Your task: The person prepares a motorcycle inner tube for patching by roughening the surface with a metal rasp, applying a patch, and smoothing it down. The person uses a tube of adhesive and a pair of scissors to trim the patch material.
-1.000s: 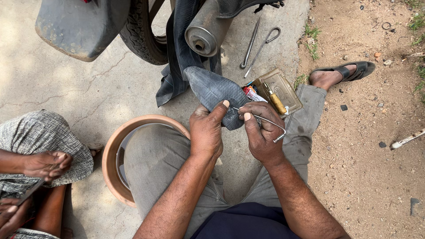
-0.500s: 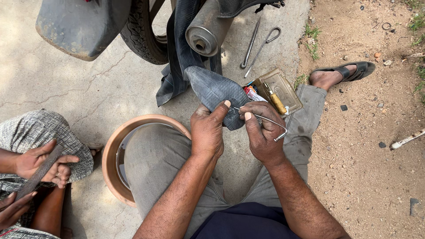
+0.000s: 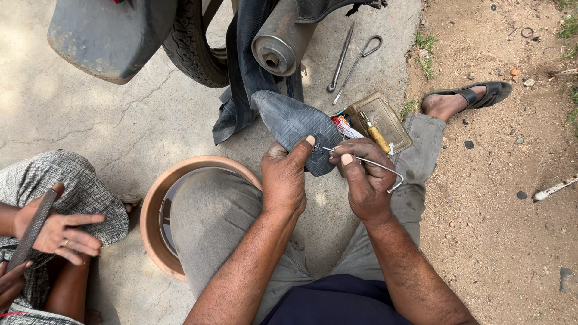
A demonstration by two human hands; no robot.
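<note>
A black rubber inner tube (image 3: 288, 117) hangs down from the motorcycle and folds over my knee. My left hand (image 3: 284, 174) grips the folded end of the tube, thumb pressed on top. My right hand (image 3: 363, 174) holds a thin bent metal wire tool (image 3: 376, 165), its tip touching the tube beside my left thumb. Both hands rest above my grey-trousered knees.
A motorcycle tyre (image 3: 194, 45), exhaust pipe (image 3: 280, 42) and mudguard (image 3: 105, 33) stand ahead. Metal levers (image 3: 349, 60) and an open tool tin (image 3: 382, 120) lie on concrete. A brown water basin (image 3: 158, 198) sits left. Another person's hand (image 3: 60, 232) holds a flat file at far left.
The other person's hands at far left have shifted, now holding the flat file upright. My hands stay almost still on the tube, the wire tool tip working at the same spot.
</note>
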